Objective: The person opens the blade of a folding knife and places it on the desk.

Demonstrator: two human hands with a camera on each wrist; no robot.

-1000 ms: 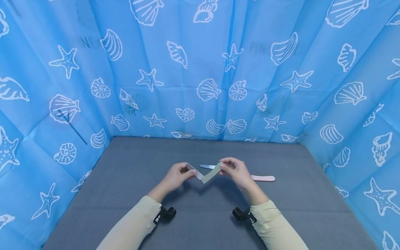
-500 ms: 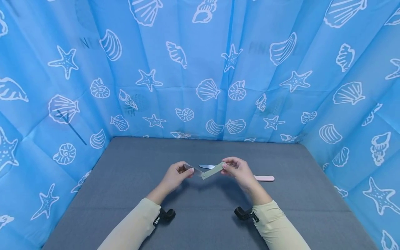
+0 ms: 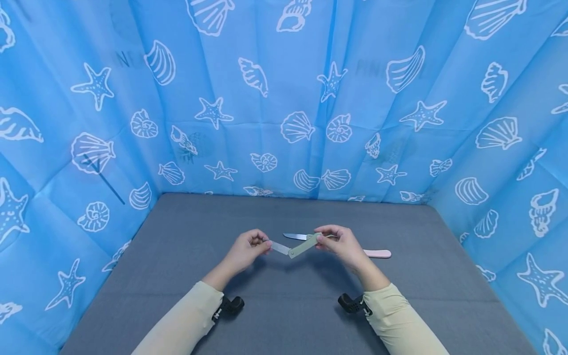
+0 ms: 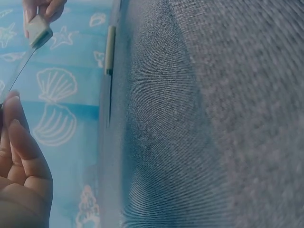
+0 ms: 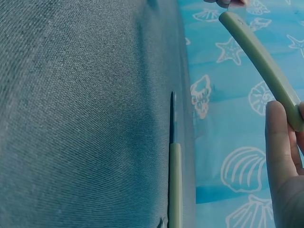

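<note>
A folding knife with a pale green handle (image 3: 305,246) is held above the table between both hands, its blade swung partway out in a wide angle. My left hand (image 3: 246,248) pinches the blade (image 3: 279,247) between thumb and fingers. At the far end of the handle, my right hand (image 3: 340,245) grips with thumb and fingertips. The handle slants across the right wrist view, its pivot end toward the left hand. Behind the right hand, a second green-handled knife (image 5: 175,183) lies on the table with its blade (image 3: 296,236) out, its handle mostly hidden in the head view.
A pink handle (image 3: 377,253) lies on the grey cloth-covered table (image 3: 208,212), just right of the right hand, its other end hidden. Blue curtains (image 3: 266,98) with white shells and starfish enclose the table's back and sides. Each wrist carries a black camera mount (image 3: 230,306).
The folding knife's blade has swung farther from its handle, flattening the V between them. My right hand has shifted slightly right, and my left hand slightly left, with its hold now nearer the blade's tip.
</note>
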